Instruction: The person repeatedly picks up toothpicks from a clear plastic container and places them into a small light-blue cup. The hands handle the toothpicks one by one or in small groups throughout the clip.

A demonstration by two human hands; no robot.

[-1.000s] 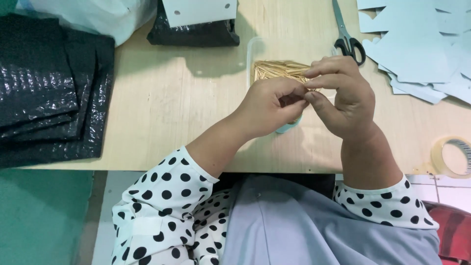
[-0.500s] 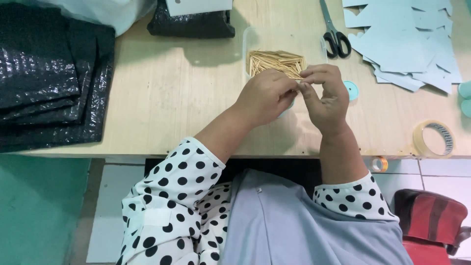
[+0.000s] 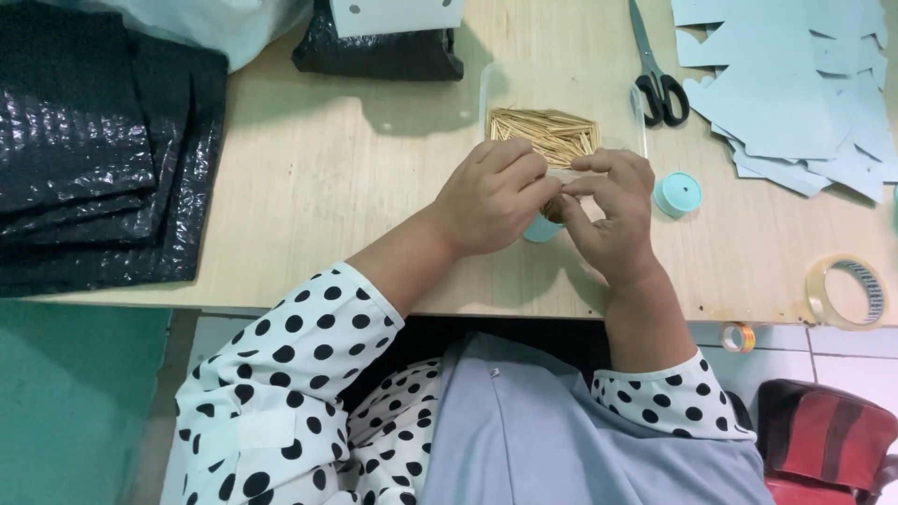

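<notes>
My left hand [image 3: 494, 198] and my right hand [image 3: 610, 217] meet over a small light-blue round container [image 3: 541, 228] on the wooden table [image 3: 337, 178]. Both pinch a small bundle of thin wooden sticks at the container's mouth. Just beyond the hands lies a clear plastic tray [image 3: 496, 82] holding a heap of wooden sticks [image 3: 547, 133]. A light-blue round lid [image 3: 678, 194] lies right of my right hand.
Black-handled scissors [image 3: 659, 89] and a pile of light-blue paper cut-outs [image 3: 795, 93] lie at the back right. A roll of clear tape [image 3: 847, 292] sits at the right edge. Black bubble mailers [image 3: 94, 159] are stacked on the left, another black bag [image 3: 379, 51] at the back.
The view has shifted, so the hands sit lower and the light-blue lid now shows. The hands stay together at the container, fingers working the sticks.
</notes>
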